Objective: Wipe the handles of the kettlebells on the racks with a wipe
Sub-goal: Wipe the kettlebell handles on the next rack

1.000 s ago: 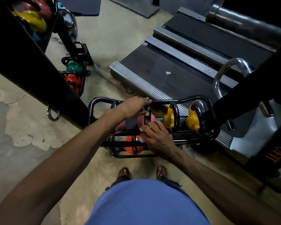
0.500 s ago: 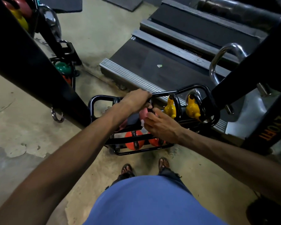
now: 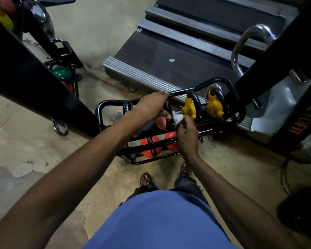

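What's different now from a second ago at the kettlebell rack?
The right hand has slid up the pink kettlebell's black handle, and the white wipe it pinches now shows against it. The left hand still grips the handle's top. The yellow kettlebells and rack have not moved.

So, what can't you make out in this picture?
All head view.
Pink kettlebell: its handle mostly under the left hand; grip unclear.
Wipe: bunched in the fingers of the right hand, partly covered.
Green kettlebell: partly behind the black beam.
Top-left yellow kettlebell: cut off by the frame edge.
Treadmill lettering: too small.
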{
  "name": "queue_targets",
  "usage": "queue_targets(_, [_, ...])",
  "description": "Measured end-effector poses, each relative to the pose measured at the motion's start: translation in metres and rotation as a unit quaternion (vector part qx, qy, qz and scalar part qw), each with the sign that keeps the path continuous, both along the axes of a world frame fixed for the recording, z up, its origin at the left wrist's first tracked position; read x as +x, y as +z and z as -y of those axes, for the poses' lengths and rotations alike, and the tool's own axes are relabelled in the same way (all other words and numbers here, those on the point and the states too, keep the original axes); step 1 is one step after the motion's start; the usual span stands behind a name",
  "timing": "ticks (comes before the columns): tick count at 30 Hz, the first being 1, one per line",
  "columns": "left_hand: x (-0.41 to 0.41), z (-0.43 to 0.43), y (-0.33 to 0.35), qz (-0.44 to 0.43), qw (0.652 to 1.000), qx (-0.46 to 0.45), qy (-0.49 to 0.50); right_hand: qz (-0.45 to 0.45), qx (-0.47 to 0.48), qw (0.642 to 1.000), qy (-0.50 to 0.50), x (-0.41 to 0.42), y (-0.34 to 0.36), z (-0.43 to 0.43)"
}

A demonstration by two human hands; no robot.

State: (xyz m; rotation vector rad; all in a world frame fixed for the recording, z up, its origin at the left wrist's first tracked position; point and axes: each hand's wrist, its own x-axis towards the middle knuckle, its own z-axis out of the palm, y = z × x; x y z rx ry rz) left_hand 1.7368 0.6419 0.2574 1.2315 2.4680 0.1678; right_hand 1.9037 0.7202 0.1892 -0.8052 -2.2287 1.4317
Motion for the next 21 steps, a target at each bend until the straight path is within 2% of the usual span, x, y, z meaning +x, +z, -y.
queue_targets(5, [0.001, 0.000, 0.001, 0.000, 1.000, -0.004, -0.001, 0.041, -0.163, 0.978, 0.126, -0.030, 0.011, -0.025])
queue_targets(8, [0.002, 0.003, 0.004, 0.001, 1.000, -0.003, -0.004, 0.047, -0.182, 0.968, 0.168, -0.026, 0.021, -0.033])
queue_targets(11, [0.006, 0.002, 0.005, 0.010, 1.000, -0.003, -0.006, 0.032, -0.206, 0.966, 0.156, -0.012, 0.014, -0.033])
queue_targets(17, [0.009, 0.004, 0.007, 0.016, 1.000, -0.004, -0.001, -0.019, -0.137, 0.983, 0.124, 0.003, 0.021, -0.060])
queue_targets(19, [0.012, 0.004, 0.010, -0.003, 1.000, -0.012, -0.014, -0.026, -0.061, 0.990, 0.123, -0.004, 0.035, -0.086])
queue_targets(21, [0.021, -0.001, 0.013, -0.048, 0.999, -0.002, -0.025, -0.032, 0.075, 0.992, 0.098, -0.020, 0.045, -0.119])
